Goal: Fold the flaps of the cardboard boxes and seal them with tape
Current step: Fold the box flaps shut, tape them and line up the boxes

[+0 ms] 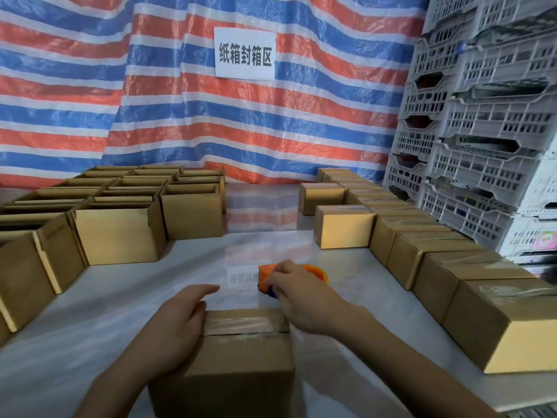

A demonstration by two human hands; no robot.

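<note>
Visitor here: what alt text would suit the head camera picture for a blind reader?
A person's left hand rests on a taped brown cardboard box while the right hand grips an orange tape dispenser beyond it. Beside them, open boxes stand left, sealed boxes right.

tape dispenser (pixel 265 275): mostly behind right hand (pixel 297 292) | front box (pixel 241 372): base cut off
</note>
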